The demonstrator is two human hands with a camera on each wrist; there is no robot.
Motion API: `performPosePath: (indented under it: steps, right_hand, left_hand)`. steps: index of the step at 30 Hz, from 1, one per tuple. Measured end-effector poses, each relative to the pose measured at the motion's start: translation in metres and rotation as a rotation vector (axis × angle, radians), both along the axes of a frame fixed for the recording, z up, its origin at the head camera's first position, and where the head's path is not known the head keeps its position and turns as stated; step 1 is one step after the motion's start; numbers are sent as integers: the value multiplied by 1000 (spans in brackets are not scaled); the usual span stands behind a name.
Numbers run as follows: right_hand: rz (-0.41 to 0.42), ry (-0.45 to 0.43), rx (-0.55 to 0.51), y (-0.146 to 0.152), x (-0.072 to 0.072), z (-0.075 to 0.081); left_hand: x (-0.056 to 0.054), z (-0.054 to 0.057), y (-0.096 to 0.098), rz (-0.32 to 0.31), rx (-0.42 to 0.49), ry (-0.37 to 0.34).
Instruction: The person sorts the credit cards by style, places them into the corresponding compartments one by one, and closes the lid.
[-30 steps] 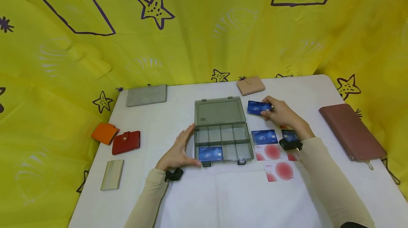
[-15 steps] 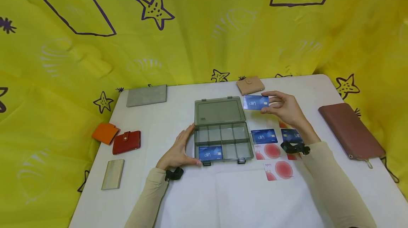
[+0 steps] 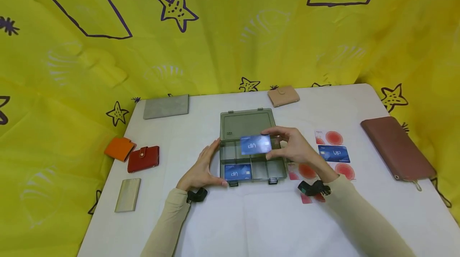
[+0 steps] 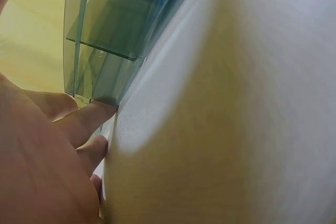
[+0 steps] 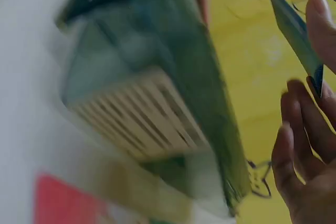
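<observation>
My right hand point(image 3: 292, 145) pinches a blue VIP card point(image 3: 252, 145) between thumb and fingers, holding it above the open compartment box point(image 3: 259, 169). In the right wrist view the card point(image 5: 296, 30) appears nearly edge-on, and the box point(image 5: 105, 61) is blurred. Another blue VIP card point(image 3: 237, 172) lies in the front left compartment. My left hand point(image 3: 199, 171) touches the box's left side with extended fingers, its thumb by the front left corner. In the left wrist view, fingertips point(image 4: 102, 109) meet the clear wall. The right hand covers part of the box's right side.
Pink-and-white cards point(image 3: 329, 137) and a blue VIP card point(image 3: 334, 153) lie right of the box. Around the table are a maroon wallet point(image 3: 397, 151), a beige wallet point(image 3: 283, 96), a grey wallet point(image 3: 166, 106), an orange wallet point(image 3: 119, 149) and a red wallet point(image 3: 143, 158).
My right hand has carried the blue VIP card left and nearer, from beside the raised lid to over the compartments. The left hand has stayed at the box's left side.
</observation>
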State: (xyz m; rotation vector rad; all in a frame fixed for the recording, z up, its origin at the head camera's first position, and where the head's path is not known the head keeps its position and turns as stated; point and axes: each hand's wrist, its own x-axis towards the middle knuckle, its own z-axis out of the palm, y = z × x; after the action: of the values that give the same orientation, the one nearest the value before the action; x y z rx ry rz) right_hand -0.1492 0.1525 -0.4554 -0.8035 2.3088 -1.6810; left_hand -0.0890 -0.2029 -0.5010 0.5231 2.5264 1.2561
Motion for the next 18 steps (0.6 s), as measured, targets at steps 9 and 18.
performPosePath:
  steps: [9, 18]
  right_hand:
    - [62, 188, 167, -45, 24, -14]
    - [67, 214, 296, -57, 31, -19]
  left_hand:
    - [0, 0, 0, 6, -2, -9]
    - [-2, 0, 0, 7, -2, -9]
